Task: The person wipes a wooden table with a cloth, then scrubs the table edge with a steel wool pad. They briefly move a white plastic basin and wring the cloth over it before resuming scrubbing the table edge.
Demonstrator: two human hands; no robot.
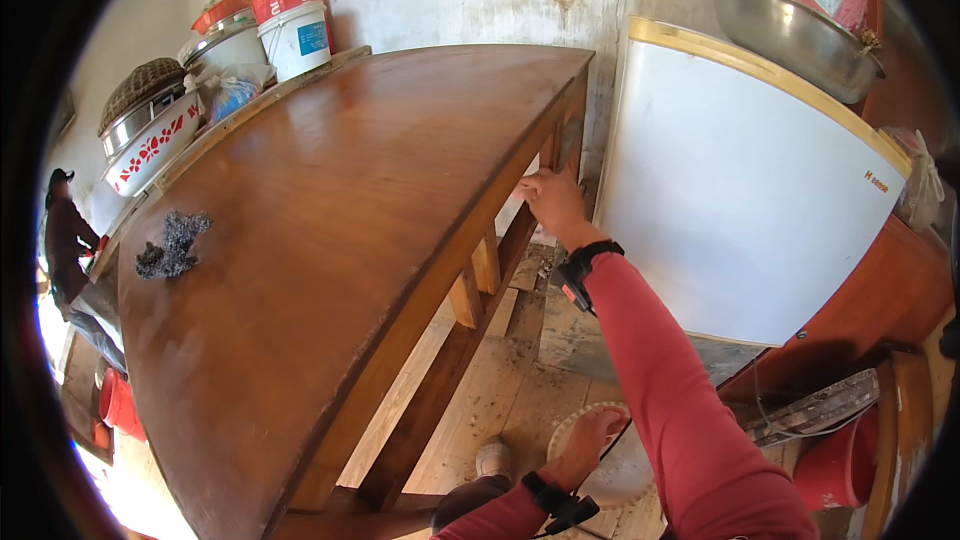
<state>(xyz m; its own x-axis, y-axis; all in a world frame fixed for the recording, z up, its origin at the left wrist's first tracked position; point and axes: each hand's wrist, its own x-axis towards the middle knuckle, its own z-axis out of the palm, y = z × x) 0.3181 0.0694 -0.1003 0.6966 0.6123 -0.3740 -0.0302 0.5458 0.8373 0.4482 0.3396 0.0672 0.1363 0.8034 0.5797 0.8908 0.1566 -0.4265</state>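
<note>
My right hand [553, 202] reaches to the table's side, near its far end, with fingers curled beside the wooden frame under the top; whether they grip anything cannot be told. Lower down, my left hand [589, 444] is over a pale round basin with a scalloped rim [559, 435], its fingers bent; its hold on the rim is unclear. The brown wooden table [322, 187] spans the left and middle. Dark, curly scouring wool [174, 244] lies on its top at the left. Both wrists wear black straps with small devices.
A white freezer [750, 187] stands right of the table, a steel bowl [787, 30] on it. Buckets [296, 37] and a flowered enamel basin [157, 146] line the table's far side. A person [75, 255] is at far left. A red bucket [840, 457] sits lower right.
</note>
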